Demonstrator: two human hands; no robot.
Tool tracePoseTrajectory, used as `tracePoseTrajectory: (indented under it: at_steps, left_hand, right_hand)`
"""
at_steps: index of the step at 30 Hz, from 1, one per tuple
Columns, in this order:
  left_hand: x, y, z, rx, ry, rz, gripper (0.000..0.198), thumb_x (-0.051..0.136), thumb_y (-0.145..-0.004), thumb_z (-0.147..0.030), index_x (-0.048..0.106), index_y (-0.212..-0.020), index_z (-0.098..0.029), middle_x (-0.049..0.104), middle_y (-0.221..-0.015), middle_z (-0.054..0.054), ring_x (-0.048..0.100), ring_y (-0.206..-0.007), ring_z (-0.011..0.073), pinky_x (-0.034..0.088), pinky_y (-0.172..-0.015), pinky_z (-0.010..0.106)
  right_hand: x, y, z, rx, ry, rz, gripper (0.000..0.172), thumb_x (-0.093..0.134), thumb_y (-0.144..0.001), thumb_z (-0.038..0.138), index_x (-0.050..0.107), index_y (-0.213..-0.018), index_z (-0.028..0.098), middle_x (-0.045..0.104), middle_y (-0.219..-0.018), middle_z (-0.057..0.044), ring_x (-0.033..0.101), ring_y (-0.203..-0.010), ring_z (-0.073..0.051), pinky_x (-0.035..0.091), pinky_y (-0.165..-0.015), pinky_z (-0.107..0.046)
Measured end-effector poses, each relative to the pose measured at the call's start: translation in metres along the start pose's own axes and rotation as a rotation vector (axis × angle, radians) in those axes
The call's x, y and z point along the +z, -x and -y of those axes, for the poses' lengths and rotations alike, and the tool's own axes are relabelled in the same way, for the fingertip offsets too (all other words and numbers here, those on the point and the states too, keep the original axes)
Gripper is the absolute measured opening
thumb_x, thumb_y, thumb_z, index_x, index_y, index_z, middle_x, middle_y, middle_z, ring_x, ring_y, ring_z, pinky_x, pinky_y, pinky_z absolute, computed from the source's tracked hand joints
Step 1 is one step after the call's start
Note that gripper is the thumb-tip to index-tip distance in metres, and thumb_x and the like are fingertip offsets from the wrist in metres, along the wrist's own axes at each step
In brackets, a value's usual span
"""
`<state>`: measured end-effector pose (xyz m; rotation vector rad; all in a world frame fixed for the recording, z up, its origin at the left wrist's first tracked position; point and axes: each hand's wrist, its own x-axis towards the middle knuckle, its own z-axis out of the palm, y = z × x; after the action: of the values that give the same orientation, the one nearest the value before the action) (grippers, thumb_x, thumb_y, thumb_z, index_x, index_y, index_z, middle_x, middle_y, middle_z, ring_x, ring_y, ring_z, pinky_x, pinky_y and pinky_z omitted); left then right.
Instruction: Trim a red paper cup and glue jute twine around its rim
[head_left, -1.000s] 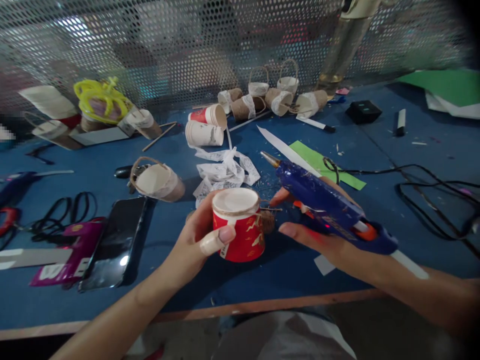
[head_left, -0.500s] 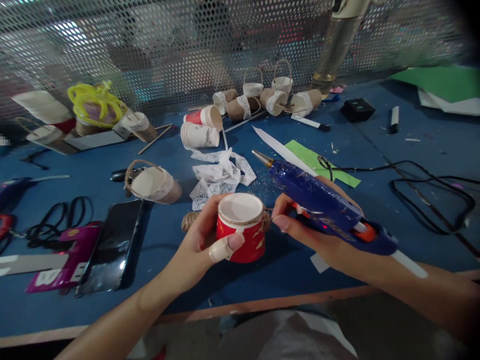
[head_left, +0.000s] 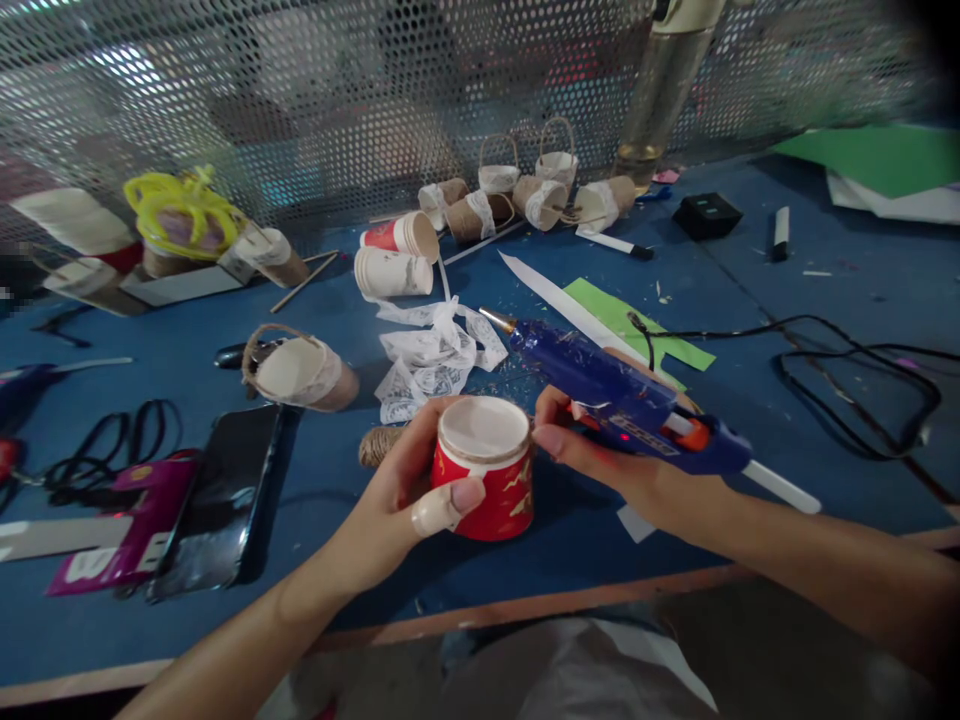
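Note:
My left hand point(head_left: 409, 490) is wrapped round an upturned red paper cup point(head_left: 486, 470) with twine wound near its top edge; the thumb wears a bandage. My right hand point(head_left: 600, 455) grips a blue hot glue gun point(head_left: 615, 395), nozzle pointing up and left, while its thumb and fingertip press at the cup's right side by the twine. A ball of twine point(head_left: 375, 445) peeks out behind my left hand. All this hovers over the blue table point(head_left: 787, 420) near its front edge.
White lace ribbon point(head_left: 435, 355) lies behind the cup. A twine-wrapped basket cup point(head_left: 300, 372), phone point(head_left: 217, 490), magenta pack point(head_left: 120, 525) and scissors sit left. Finished baskets point(head_left: 517, 190), paper cups point(head_left: 394, 255), green paper point(head_left: 637, 325) and black cables point(head_left: 847, 370) lie beyond, before a perforated screen.
My right hand has closed in from the right until its fingertips touch the cup's side at the twine. The glue gun moved left with it. The cup tilted slightly.

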<state>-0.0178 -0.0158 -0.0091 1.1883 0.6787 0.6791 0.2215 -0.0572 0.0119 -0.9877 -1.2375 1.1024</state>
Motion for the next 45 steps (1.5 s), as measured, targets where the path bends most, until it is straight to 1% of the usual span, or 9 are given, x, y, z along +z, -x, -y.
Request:
tracePoseTrajectory:
  at_steps: [4, 12, 15, 20, 24, 32, 39, 42, 45]
  left_hand:
    - [-0.003, 0.001, 0.002, -0.004, -0.010, -0.005, 0.055, 0.078, -0.088, -0.046, 0.065, -0.139, -0.027, 0.072, -0.132, 0.011, 0.067, -0.121, 0.0332, 0.055, -0.103, 0.039]
    - [-0.002, -0.001, 0.000, -0.025, 0.032, -0.043, 0.057, 0.078, -0.085, -0.048, 0.068, -0.137, -0.025, 0.074, -0.133, 0.011, 0.066, -0.126, 0.0373, 0.054, -0.104, 0.041]
    - [0.003, -0.002, -0.002, -0.028, 0.071, -0.058, 0.055, 0.081, -0.083, -0.048, 0.071, -0.132, -0.026, 0.077, -0.128, 0.011, 0.069, -0.122, 0.0372, 0.057, -0.100, 0.041]
    - [0.006, -0.002, -0.002, -0.063, 0.121, -0.113, 0.056, 0.085, -0.078, -0.048, 0.073, -0.129, -0.027, 0.079, -0.125, 0.010, 0.070, -0.121, 0.0382, 0.058, -0.101, 0.045]
    - [0.004, -0.001, 0.000, -0.061, 0.130, -0.069, 0.057, 0.083, -0.080, -0.049, 0.072, -0.131, -0.026, 0.077, -0.129, 0.011, 0.069, -0.124, 0.0393, 0.056, -0.103, 0.046]
    - [-0.009, 0.002, 0.005, -0.023, 0.003, -0.005, 0.064, 0.077, -0.087, -0.049, 0.063, -0.145, -0.026, 0.069, -0.144, 0.012, 0.061, -0.134, 0.0410, 0.053, -0.107, 0.045]
    - [-0.005, 0.002, 0.000, -0.095, 0.002, 0.046, 0.063, 0.071, -0.091, -0.054, 0.063, -0.147, -0.026, 0.065, -0.150, 0.013, 0.052, -0.144, 0.0436, 0.043, -0.119, 0.052]
    - [-0.002, 0.002, 0.001, -0.117, 0.035, 0.078, 0.068, 0.075, -0.088, -0.055, 0.062, -0.148, -0.026, 0.066, -0.149, 0.014, 0.055, -0.142, 0.0445, 0.045, -0.117, 0.055]
    - [-0.002, 0.003, 0.003, -0.100, 0.067, 0.071, 0.072, 0.081, -0.084, -0.050, 0.060, -0.149, -0.027, 0.067, -0.147, 0.015, 0.059, -0.137, 0.0435, 0.050, -0.113, 0.053]
  right_hand:
    - [0.000, 0.000, -0.002, 0.022, 0.058, -0.005, 0.021, 0.086, -0.087, 0.019, 0.067, -0.090, 0.026, 0.074, -0.088, 0.004, 0.073, -0.082, -0.013, 0.064, -0.077, -0.025]
    - [0.000, -0.001, 0.001, 0.082, 0.025, -0.010, 0.020, 0.081, -0.090, 0.017, 0.064, -0.087, 0.025, 0.073, -0.082, 0.004, 0.072, -0.073, -0.013, 0.064, -0.071, -0.027]
    - [0.000, -0.001, 0.001, 0.039, 0.027, -0.022, 0.024, 0.084, -0.087, 0.017, 0.062, -0.087, 0.026, 0.073, -0.080, 0.005, 0.072, -0.072, -0.014, 0.064, -0.068, -0.028]
    - [0.001, -0.001, 0.001, 0.011, 0.162, -0.057, 0.017, 0.083, -0.087, 0.019, 0.067, -0.089, 0.025, 0.074, -0.081, 0.003, 0.072, -0.071, -0.015, 0.063, -0.065, -0.027]
    - [0.001, -0.001, 0.003, -0.033, 0.212, -0.051, 0.019, 0.083, -0.086, 0.014, 0.068, -0.091, 0.026, 0.074, -0.081, 0.003, 0.072, -0.070, -0.014, 0.064, -0.066, -0.027]
    - [-0.001, 0.001, -0.001, -0.075, 0.270, -0.064, 0.017, 0.084, -0.088, 0.023, 0.068, -0.090, 0.027, 0.075, -0.084, 0.003, 0.072, -0.072, -0.014, 0.063, -0.067, -0.027]
    - [0.003, -0.002, -0.002, -0.057, 0.149, -0.100, 0.020, 0.083, -0.088, 0.025, 0.063, -0.084, 0.027, 0.072, -0.078, 0.004, 0.070, -0.069, -0.015, 0.063, -0.064, -0.029]
    - [0.004, -0.002, -0.001, -0.013, 0.150, -0.091, 0.020, 0.082, -0.089, 0.030, 0.063, -0.084, 0.027, 0.070, -0.078, 0.004, 0.069, -0.068, -0.014, 0.063, -0.062, -0.029]
    - [0.005, -0.001, 0.000, 0.026, 0.127, -0.058, 0.019, 0.083, -0.088, 0.026, 0.063, -0.085, 0.027, 0.071, -0.080, 0.004, 0.070, -0.071, -0.015, 0.064, -0.065, -0.029]
